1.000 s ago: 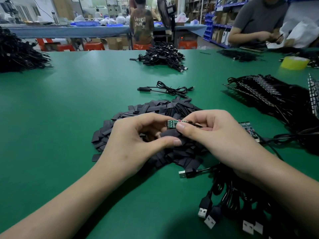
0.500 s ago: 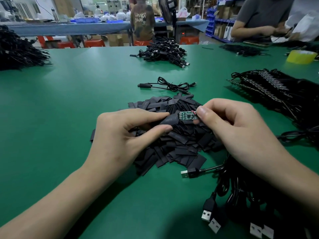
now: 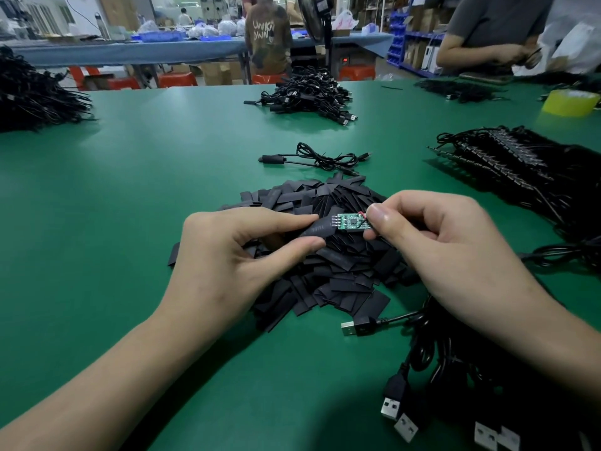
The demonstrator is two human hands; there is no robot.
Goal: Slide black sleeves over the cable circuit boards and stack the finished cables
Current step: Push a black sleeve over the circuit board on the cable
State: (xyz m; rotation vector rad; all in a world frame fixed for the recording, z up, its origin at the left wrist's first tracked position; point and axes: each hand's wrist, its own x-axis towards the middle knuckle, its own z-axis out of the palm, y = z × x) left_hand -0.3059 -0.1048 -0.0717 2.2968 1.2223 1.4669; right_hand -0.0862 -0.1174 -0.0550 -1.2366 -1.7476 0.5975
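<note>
My left hand (image 3: pixel 234 258) pinches a black sleeve (image 3: pixel 317 228) between thumb and forefinger. My right hand (image 3: pixel 432 242) pinches the right end of a small green circuit board (image 3: pixel 351 222), whose left end meets the mouth of the sleeve. Both are held just above a heap of loose black sleeves (image 3: pixel 328 271) on the green table (image 3: pixel 130 222). A single finished cable (image 3: pixel 312 159) lies beyond the heap.
Black cables with USB plugs (image 3: pixel 455 385) lie under my right forearm. A row of cables with bare boards (image 3: pixel 520 170) is at the right, a cable pile (image 3: pixel 309 92) at the far middle, another (image 3: pixel 35 96) far left. A yellow tape roll (image 3: pixel 570 102) sits far right.
The sleeve and the board have been brought together: a second ago the board was bare between my fingers, now its left end sits at the sleeve's mouth. My hands have shifted slightly right.
</note>
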